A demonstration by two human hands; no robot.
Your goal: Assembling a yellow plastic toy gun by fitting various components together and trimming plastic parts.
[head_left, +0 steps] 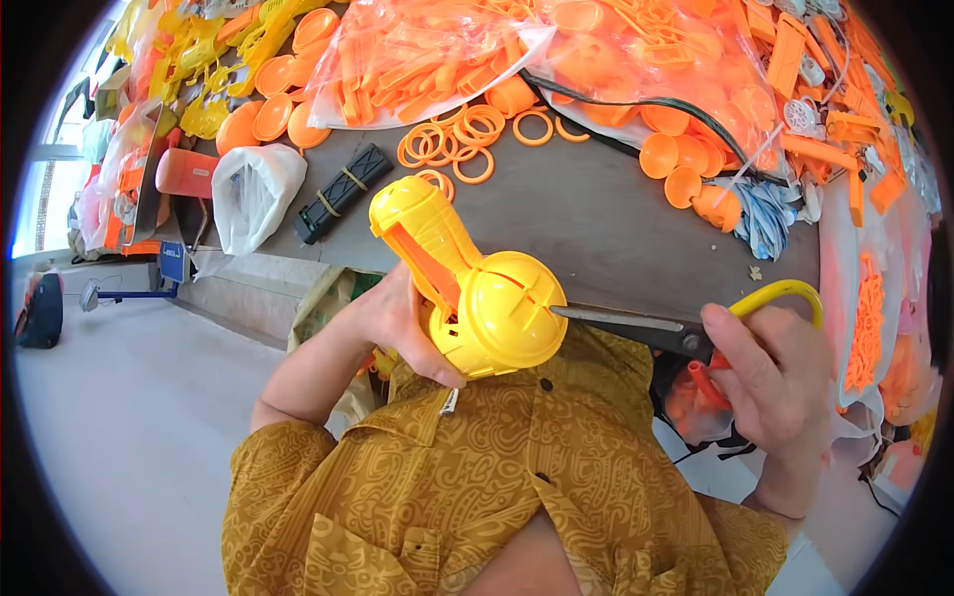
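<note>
My left hand is closed around a yellow plastic toy part, which has a round domed end and a handle-like arm with an orange strip set in it. In my right hand is a pair of scissors with one yellow and one red handle loop. The blade tip touches, or nearly touches, the slot in the dome's face. How far the tip goes in, I cannot tell. Both hands are held in front of my body at the near edge of the table.
Several orange rings lie mid-table, beside a bound black bundle and a white plastic bag. Clear bags of orange parts line the back. Orange discs and yellow parts fill the left; blue gloves lie right.
</note>
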